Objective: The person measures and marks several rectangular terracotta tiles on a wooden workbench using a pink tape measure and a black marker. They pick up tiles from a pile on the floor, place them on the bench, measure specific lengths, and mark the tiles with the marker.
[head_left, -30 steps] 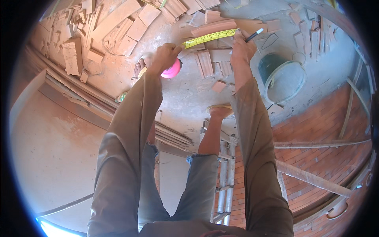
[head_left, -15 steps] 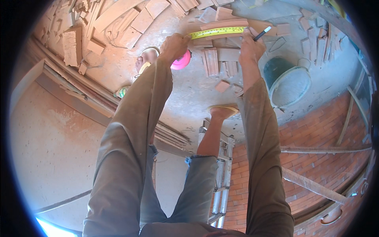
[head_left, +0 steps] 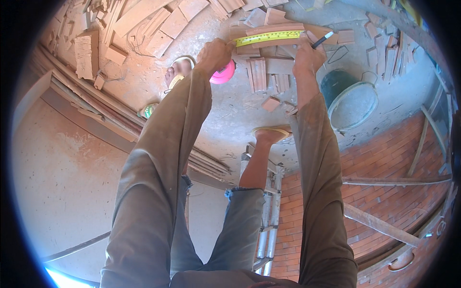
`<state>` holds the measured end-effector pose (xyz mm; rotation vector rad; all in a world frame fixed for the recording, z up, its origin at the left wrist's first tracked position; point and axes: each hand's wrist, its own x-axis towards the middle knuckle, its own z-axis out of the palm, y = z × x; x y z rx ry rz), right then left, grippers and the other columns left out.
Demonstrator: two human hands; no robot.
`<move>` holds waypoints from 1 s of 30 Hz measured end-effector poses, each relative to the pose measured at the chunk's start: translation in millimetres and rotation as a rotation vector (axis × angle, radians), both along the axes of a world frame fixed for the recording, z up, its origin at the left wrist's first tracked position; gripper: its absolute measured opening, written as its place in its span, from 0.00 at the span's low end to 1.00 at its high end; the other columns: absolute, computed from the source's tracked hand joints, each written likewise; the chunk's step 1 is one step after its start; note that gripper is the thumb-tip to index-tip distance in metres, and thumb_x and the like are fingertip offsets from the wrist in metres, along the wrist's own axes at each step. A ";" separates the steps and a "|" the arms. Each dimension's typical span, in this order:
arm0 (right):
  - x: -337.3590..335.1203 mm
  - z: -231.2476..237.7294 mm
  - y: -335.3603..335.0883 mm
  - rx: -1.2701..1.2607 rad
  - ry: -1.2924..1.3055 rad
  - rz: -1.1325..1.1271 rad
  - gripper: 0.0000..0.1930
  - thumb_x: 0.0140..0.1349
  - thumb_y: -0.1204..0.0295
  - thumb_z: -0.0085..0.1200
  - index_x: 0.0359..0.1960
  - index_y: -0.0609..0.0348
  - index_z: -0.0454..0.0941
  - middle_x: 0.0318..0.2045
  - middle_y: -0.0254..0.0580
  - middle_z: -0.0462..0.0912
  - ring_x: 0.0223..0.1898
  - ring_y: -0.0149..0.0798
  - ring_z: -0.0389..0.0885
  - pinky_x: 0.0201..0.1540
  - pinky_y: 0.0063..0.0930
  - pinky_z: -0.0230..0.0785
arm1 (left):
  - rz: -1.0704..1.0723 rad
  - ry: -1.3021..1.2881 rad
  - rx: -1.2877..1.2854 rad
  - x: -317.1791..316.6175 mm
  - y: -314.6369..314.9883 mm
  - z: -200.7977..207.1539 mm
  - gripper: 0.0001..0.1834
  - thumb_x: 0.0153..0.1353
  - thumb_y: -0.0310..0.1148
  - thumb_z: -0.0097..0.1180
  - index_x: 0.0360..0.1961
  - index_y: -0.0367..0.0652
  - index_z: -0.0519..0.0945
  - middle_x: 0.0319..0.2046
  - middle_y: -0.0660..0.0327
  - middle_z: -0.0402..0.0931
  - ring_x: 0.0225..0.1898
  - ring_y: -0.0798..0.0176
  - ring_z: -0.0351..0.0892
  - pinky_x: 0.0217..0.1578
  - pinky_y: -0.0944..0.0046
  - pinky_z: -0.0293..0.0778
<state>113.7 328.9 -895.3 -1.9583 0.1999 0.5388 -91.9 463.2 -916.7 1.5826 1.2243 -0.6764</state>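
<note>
A yellow tape measure [head_left: 269,37] is stretched between my two hands, over a long reddish-brown strip [head_left: 283,27] on the floor. Closed around its left end is my left hand [head_left: 214,55]. A bright pink round thing [head_left: 224,73] shows just under that hand; I cannot tell whether it is part of the tape measure. My right hand [head_left: 309,55] pinches the tape's other end, and a black pen with a pale tip [head_left: 322,40] sticks out from the same fingers. Short grooved reddish pieces [head_left: 258,75] lie below the tape.
A dark green bucket [head_left: 353,103] stands beside my right forearm. Broken tiles and boards [head_left: 175,23] litter the far left, with more pieces [head_left: 384,48] at far right. Long planks [head_left: 96,108] line the left wall. A metal ladder [head_left: 270,216] stands near my leg.
Both hands have shifted slightly to the right with the tape, and the pink thing has moved a little with my left hand. Both hands keep their hold.
</note>
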 end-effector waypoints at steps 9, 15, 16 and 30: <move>-1.5 3.2 5.3 -0.048 -0.038 0.060 0.15 0.58 0.74 0.64 0.45 0.70 0.83 0.38 0.44 0.84 0.38 0.35 0.80 0.43 0.28 0.72 | -0.052 0.049 0.017 1.1 4.6 3.8 0.31 0.67 0.55 0.48 0.33 0.33 0.85 0.24 0.48 0.84 0.29 0.49 0.87 0.38 0.49 0.79; -3.4 10.0 13.0 -0.089 -0.028 0.078 0.15 0.59 0.74 0.62 0.45 0.71 0.83 0.38 0.45 0.84 0.40 0.37 0.81 0.46 0.30 0.72 | -0.030 0.057 0.032 0.3 2.9 2.7 0.31 0.67 0.55 0.47 0.34 0.33 0.85 0.23 0.47 0.83 0.31 0.48 0.87 0.39 0.49 0.79; -3.3 12.3 14.2 -0.106 -0.034 0.088 0.14 0.59 0.74 0.62 0.45 0.71 0.83 0.39 0.45 0.84 0.41 0.37 0.81 0.46 0.30 0.72 | -0.017 0.056 0.015 0.5 2.1 2.4 0.31 0.67 0.55 0.47 0.33 0.33 0.85 0.23 0.47 0.83 0.31 0.48 0.87 0.39 0.50 0.79; -20.7 17.7 6.8 -0.063 -0.157 0.198 0.12 0.63 0.75 0.58 0.46 0.70 0.82 0.40 0.45 0.85 0.42 0.37 0.82 0.48 0.29 0.73 | 0.050 0.116 -0.165 -6.4 -11.1 15.0 0.27 0.70 0.53 0.45 0.45 0.40 0.85 0.45 0.37 0.81 0.50 0.33 0.80 0.51 0.41 0.74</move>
